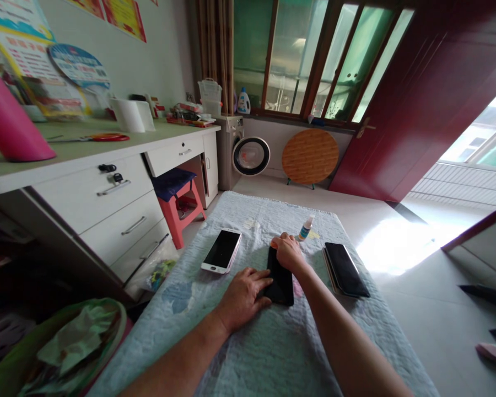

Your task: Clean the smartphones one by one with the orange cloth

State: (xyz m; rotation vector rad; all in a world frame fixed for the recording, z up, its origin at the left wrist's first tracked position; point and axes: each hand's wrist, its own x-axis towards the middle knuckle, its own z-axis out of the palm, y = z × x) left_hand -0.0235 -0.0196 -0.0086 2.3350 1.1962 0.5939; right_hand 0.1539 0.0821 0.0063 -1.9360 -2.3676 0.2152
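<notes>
A black phone (pixel 281 284) lies face up on the cloth-covered table (pixel 256 212), between my two hands. My left hand (pixel 246 292) rests on its left edge, fingers spread and fingertips touching it. Over the phone's far end, my right hand (pixel 288 251) is closed and pressed down on a small orange piece (pixel 275 242), mostly hidden by the fingers. Just beyond the right hand stands a small spray bottle (pixel 306 228) with a white cap. A white phone (pixel 222 251) lies to the left. On the right lies another dark phone (pixel 347 270), on top of something pale-edged.
A white desk (pixel 107 193) runs along the left, with a red stool (pixel 179 207) by it. In the left foreground is a green bin (pixel 119 317) holding crumpled paper. A washing machine (pixel 230 149) with its door open and a round wooden tabletop (pixel 310 156) stand at the back.
</notes>
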